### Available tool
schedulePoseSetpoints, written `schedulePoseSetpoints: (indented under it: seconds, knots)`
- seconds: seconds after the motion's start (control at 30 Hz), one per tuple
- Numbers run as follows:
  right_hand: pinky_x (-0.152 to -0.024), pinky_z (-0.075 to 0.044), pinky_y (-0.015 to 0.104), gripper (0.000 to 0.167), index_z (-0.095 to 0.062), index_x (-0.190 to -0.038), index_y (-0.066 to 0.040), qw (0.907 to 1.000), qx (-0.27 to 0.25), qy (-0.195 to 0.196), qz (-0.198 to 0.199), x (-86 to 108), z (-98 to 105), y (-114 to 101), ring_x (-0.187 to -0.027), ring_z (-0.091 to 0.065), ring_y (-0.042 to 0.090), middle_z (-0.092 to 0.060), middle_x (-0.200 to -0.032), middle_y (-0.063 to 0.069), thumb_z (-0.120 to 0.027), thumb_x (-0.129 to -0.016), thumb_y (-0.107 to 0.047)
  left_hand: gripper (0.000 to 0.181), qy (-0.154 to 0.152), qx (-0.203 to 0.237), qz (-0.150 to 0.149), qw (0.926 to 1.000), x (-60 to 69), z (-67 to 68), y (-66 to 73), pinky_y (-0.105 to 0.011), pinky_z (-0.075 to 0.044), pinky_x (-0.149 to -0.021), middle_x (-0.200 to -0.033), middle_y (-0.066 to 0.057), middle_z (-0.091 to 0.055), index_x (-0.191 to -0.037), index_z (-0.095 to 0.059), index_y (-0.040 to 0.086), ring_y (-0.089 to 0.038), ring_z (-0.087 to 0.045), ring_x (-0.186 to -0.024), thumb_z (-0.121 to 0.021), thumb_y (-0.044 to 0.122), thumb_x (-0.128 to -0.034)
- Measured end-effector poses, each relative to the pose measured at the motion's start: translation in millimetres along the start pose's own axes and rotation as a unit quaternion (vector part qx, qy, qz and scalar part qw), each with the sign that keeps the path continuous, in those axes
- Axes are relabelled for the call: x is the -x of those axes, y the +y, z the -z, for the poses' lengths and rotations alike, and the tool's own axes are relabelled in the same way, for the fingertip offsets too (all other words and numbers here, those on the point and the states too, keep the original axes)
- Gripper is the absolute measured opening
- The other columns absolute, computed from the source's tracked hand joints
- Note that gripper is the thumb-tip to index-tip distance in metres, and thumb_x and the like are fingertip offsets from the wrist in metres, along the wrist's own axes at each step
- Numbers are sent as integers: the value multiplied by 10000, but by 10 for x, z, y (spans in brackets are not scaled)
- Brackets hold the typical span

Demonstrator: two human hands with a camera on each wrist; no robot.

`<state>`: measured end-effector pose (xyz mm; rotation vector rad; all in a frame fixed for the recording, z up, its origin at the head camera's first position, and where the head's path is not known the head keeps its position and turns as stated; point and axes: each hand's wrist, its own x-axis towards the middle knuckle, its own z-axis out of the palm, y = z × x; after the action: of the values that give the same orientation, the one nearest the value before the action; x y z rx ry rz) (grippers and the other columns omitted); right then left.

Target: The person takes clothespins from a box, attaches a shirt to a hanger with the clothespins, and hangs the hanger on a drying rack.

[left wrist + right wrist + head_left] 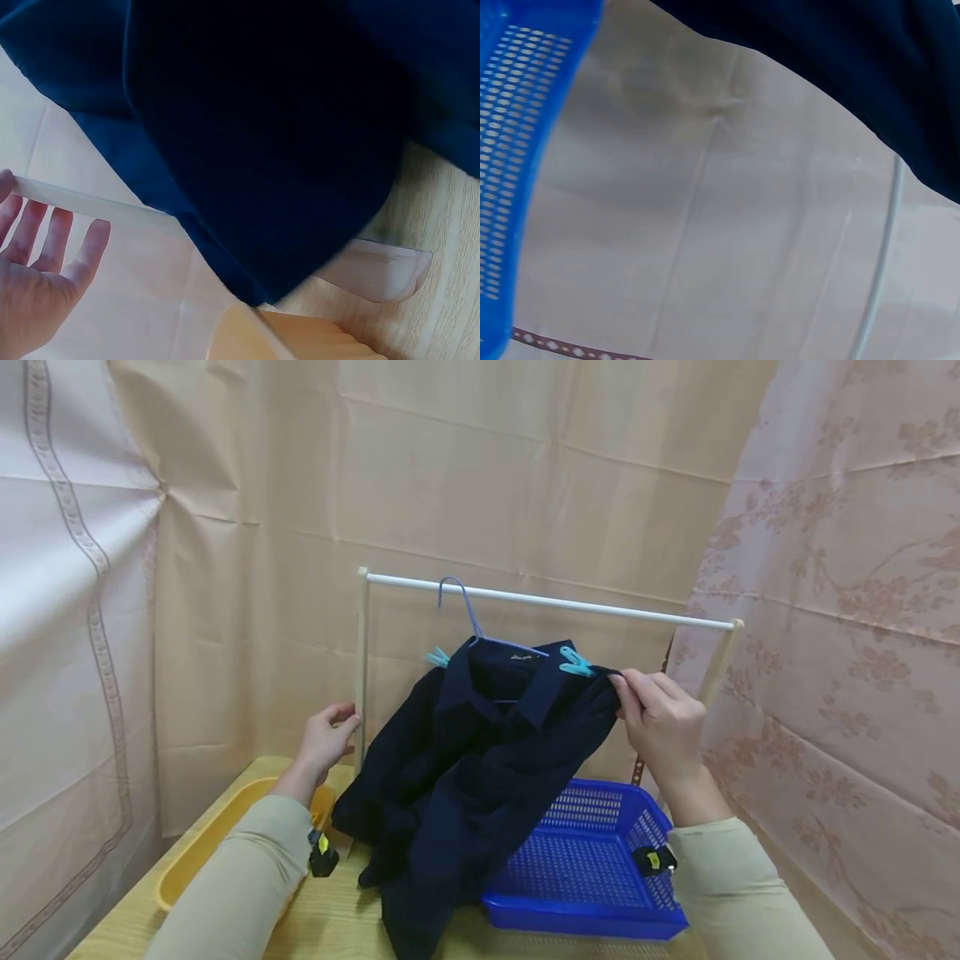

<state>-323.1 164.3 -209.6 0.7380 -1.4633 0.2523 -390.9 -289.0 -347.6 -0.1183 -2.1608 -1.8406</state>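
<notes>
A dark navy collared shirt [480, 777] hangs on a thin blue wire hanger [468, 610]. The hanger's hook overlaps the rack's white top bar [540, 600]; whether the bar bears it, I cannot tell. Turquoise clothespins [576, 662] sit at both shoulders. My right hand [663, 718] pinches the shirt's cloth just outside the right-hand clothespin. At the rack's left post [362, 668], my left hand [326, 743] has its fingers round the upright. The left wrist view shows those fingers [56, 232] against the post, below the drooping shirt. My right hand is outside the right wrist view.
A blue perforated basket [577, 868] stands on the wooden table [345, 918], partly behind the shirt. To the left, a yellow tray [195, 852] lies partly under my left forearm. Beige curtains [510, 485] hang behind, and a patterned one is on the right.
</notes>
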Motion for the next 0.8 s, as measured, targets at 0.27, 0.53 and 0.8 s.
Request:
schedulePoseSetpoints:
  seconds: [0.27, 0.53, 0.8]
  knots:
    - [-517, -493, 470, 146, -755, -949, 26, 9988, 232, 221, -376, -294, -25, 47, -616, -629, 352, -683, -739, 167, -745, -925, -118, 492, -7, 68, 4, 10000, -20, -22, 0, -535, -493, -984, -1461, -266, -452, -1483, -450, -37, -412, -481, -1311, -538, 224, -1075]
    - [-513, -474, 457, 153, -728, -913, 1, 9982, 344, 116, -485, -356, -121, 61, -622, -624, 333, -663, -716, 144, -708, -962, -142, 507, -64, 106, 39, 9999, -29, -29, -2, -555, -478, -998, -1472, -261, -441, -1490, -438, -38, -406, -465, -1330, -540, 232, -1074]
    - [-497, -473, 437, 126, -746, -910, 4, 9986, 229, 175, -450, -243, -244, 2, -625, -634, 320, -671, -704, 137, -728, -938, -118, 500, -34, 122, 28, 9999, -49, -34, -9, -529, -505, -978, -1458, -260, -456, -1484, -445, -44, -398, -484, -1309, -540, 224, -1073]
